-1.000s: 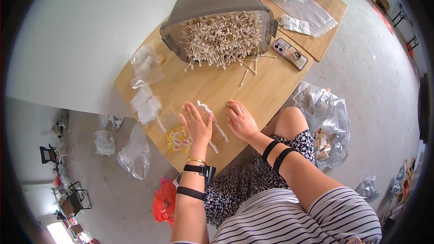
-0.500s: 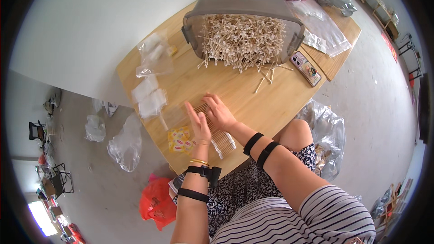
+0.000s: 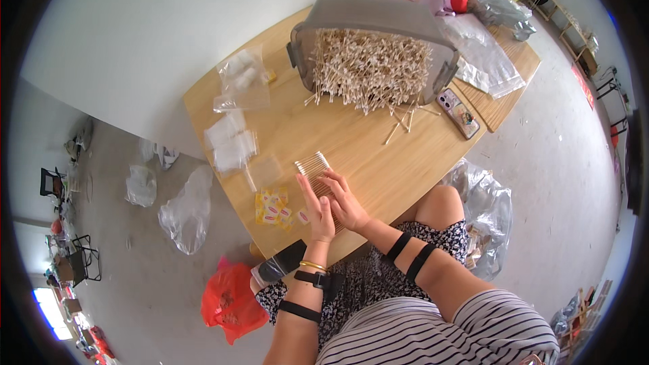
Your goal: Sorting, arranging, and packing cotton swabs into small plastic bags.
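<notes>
A flat row of cotton swabs [image 3: 313,163] lies on the wooden table near its front edge, with the far tips showing. My left hand [image 3: 318,211] rests along the left side of the row, fingers stretched out. Across the swabs from the right reaches my right hand [image 3: 347,204], its fingers extended and touching them. Both hands cover the middle and near part of the row. Beyond them a grey plastic bin [image 3: 378,10] lies tipped on its side, filled with loose cotton swabs [image 3: 372,67]. Some have spilled onto the table before it.
Left of my hands lie yellow-and-white printed labels [image 3: 272,207] and clear plastic bags [image 3: 233,145]. A phone [image 3: 458,113] sits at the table's right edge. A red bag [image 3: 233,303] stands on the floor, and a large clear bag [image 3: 490,206] is beside my knee.
Both hands have shifted toward me along the swabs, so the far tips now show and the near ends are covered. The view has shifted slightly.
</notes>
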The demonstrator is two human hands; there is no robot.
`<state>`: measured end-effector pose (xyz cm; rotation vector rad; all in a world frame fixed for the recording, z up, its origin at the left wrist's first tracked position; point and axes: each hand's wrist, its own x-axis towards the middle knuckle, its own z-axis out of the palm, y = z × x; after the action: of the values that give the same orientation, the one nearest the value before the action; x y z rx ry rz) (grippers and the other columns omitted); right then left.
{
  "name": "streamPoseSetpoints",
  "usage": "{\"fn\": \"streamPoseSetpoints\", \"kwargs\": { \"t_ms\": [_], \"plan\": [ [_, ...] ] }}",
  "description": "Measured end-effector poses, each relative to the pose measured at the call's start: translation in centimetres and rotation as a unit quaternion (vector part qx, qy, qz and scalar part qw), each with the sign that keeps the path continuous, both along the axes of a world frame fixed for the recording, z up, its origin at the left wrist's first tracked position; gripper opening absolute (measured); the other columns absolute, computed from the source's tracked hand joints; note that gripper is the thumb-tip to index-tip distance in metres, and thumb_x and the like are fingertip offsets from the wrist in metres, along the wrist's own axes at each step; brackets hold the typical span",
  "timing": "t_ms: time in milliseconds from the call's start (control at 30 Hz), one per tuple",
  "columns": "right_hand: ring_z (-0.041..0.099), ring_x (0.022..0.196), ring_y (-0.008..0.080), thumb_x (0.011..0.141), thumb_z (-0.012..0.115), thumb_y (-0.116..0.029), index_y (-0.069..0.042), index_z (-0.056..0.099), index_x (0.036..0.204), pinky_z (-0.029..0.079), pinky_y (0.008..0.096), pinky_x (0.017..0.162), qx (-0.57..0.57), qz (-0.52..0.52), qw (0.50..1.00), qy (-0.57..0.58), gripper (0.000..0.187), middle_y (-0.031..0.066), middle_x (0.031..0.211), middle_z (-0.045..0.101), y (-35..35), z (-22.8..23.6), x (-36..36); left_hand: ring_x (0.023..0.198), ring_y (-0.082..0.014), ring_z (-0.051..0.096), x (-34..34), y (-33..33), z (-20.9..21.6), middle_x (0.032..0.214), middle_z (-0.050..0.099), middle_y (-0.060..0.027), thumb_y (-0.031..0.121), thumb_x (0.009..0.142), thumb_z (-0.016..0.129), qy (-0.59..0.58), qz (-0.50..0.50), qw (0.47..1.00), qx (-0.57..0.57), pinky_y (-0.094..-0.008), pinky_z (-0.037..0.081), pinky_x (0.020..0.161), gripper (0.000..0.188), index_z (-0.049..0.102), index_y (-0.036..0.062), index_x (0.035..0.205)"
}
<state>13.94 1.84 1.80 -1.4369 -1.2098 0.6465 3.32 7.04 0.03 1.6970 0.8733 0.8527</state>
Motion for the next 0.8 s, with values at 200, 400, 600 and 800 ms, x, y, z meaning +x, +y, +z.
{"fn": "streamPoseSetpoints", "kwargs": {
  "t_ms": [200, 400, 600, 800],
  "plan": [
    [0.041, 0.137, 0.0428, 0.087, 0.053, 0.001, -0.002, 0.052, 0.133, 0.042, 0.0453, 0.11, -0.031, -0.14, 0.984, -0.109, 0.046, 0.0224, 0.139, 0.046, -4.5, -0.1, 5.0, 0.153, -0.0434, 0.004, -2.2, 0.1, 1.1, 0.163, 0.004, -0.0298, 0.061, 0.102, 0.029, 0.124, 0.003, 0.987, 0.104, -0.0512, 0.009, 0.123, 0.089, 0.005, -0.0043, 0.157],
    [0.048, 0.127, 0.0406, 0.084, 0.057, 0.001, -0.002, 0.054, 0.127, 0.043, 0.0453, 0.106, -0.058, -0.127, 0.974, -0.179, 0.043, 0.0191, 0.133, 0.05, -6.4, -0.6, 6.7, 0.152, -0.0427, 0.009, -4.5, 0.6, 0.6, 0.163, 0.011, -0.0285, 0.045, 0.102, 0.044, 0.203, -0.024, 0.963, 0.176, -0.0542, 0.01, 0.123, 0.079, 0.014, -0.003, 0.157],
    [0.051, 0.113, 0.0351, 0.079, 0.067, -0.009, -0.006, 0.057, 0.12, 0.044, 0.0452, 0.099, -0.062, -0.13, 0.938, -0.315, 0.042, 0.0141, 0.117, 0.056, -0.2, 1.5, 10.4, 0.153, -0.0398, 0.01, -5.1, 0.9, 3.8, 0.163, 0.015, -0.0223, 0.035, 0.09, 0.063, 0.344, -0.044, 0.901, 0.26, -0.0581, 0.005, 0.123, 0.086, 0.019, 0.0025, 0.157],
    [0.049, 0.118, 0.033, 0.081, 0.067, -0.011, -0.006, 0.059, 0.117, 0.041, 0.044, 0.102, -0.059, -0.071, 0.898, -0.431, 0.037, 0.0126, 0.119, 0.054, 9.7, 5.2, 14.6, 0.153, -0.0389, 0.006, -9.0, 2.8, 3.7, 0.165, 0.013, -0.0165, 0.035, 0.087, 0.064, 0.442, -0.051, 0.869, 0.216, -0.0619, -0.001, 0.122, 0.087, 0.02, 0.0082, 0.157]
  ]
}}
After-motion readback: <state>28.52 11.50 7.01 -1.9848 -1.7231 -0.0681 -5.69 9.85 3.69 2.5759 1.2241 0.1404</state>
